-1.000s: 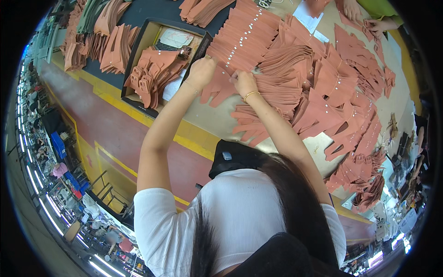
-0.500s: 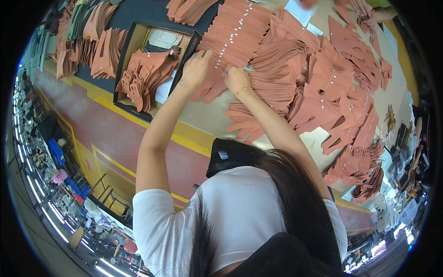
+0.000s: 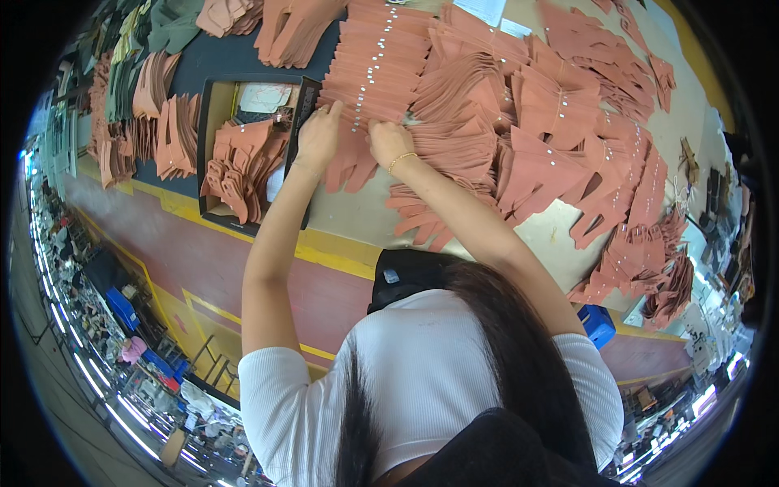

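A long row of overlapping terracotta cut pieces (image 3: 381, 57), leather-like and with a line of small white stickers, runs up the table. My left hand (image 3: 319, 136) grips the left edge of a piece near the row's close end, its fingers curled. At the opposite edge, my right hand (image 3: 391, 144) pinches the same end with bent fingertips, which are partly hidden. Between the hands hangs the lowest terracotta piece (image 3: 352, 166), its lobed tips pointing toward me. Fanned terracotta pieces (image 3: 458, 138) lie right beside my right hand.
Left of my left hand stands a black-edged open box (image 3: 203, 122) holding a bundle of terracotta pieces (image 3: 239, 166) and papers. More bundles (image 3: 177, 134) lie on the dark table surface farther left. Tied, stickered pieces (image 3: 552, 162) cover the table's right. White paper (image 3: 483, 10) lies at the far side.
The whole view has shifted, so the table sits lower and farther left. Both hands keep hold of the row's near end. A co-worker's hand at the upper right is out of view.
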Action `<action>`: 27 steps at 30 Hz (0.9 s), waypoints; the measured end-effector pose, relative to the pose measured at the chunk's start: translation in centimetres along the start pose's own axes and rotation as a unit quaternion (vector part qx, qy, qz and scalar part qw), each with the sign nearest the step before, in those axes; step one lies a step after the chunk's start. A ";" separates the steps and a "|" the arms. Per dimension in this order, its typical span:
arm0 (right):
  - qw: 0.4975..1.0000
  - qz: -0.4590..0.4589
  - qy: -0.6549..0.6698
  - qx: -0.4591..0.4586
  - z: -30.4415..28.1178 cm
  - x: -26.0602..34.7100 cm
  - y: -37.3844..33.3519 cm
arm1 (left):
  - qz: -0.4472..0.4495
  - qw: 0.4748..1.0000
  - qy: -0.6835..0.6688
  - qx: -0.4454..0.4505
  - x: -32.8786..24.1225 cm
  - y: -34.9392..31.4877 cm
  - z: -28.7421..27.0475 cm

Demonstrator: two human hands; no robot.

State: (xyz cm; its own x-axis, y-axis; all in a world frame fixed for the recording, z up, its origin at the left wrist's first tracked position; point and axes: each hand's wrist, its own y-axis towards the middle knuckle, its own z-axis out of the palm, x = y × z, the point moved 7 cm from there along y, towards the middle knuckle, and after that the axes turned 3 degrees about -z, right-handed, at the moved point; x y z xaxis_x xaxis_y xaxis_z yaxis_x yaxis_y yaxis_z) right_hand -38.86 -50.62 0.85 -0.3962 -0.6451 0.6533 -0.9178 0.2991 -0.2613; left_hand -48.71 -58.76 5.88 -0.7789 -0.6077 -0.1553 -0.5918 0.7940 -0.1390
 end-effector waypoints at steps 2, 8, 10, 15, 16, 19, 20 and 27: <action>1.000 0.020 -0.012 0.020 -0.2 0.1 0.2 | 0.009 1.000 -0.005 0.000 -0.2 0.1 0.1; 0.972 -0.146 0.000 -0.183 -9.2 3.8 -4.4 | 0.066 0.993 0.055 -0.078 -3.5 0.8 -2.8; 0.956 -0.155 0.085 -0.232 -13.5 1.6 -7.3 | 0.087 0.988 0.003 -0.127 -5.9 1.4 -4.4; 0.951 -0.034 -0.039 -0.305 -24.3 -10.8 -16.5 | 0.157 0.969 -0.145 -0.125 -14.9 2.1 -6.7; 0.960 0.024 -0.095 -0.260 -24.8 -13.0 -17.3 | 0.179 0.960 -0.180 -0.114 -17.2 2.2 -6.9; 0.956 0.031 -0.170 -0.239 -25.2 -15.9 -19.9 | 0.261 0.938 -0.223 -0.048 -24.2 2.7 -6.2; 0.955 0.022 -0.174 -0.238 -25.1 -16.5 -20.2 | 0.276 0.935 -0.221 -0.017 -26.3 2.8 -5.5; 0.975 0.061 -0.042 -0.209 -24.7 -19.7 -20.3 | 0.296 0.941 -0.155 0.058 -33.0 3.6 -1.0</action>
State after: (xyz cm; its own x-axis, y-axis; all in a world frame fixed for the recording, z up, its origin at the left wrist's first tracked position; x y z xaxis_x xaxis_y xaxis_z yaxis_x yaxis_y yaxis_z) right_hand -11.74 -26.67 10.86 -0.5186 -0.6364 0.5710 -0.7797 0.6261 -0.0102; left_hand -25.34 -35.77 11.47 -0.8565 -0.0494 -0.5139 -0.0328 0.9986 -0.0413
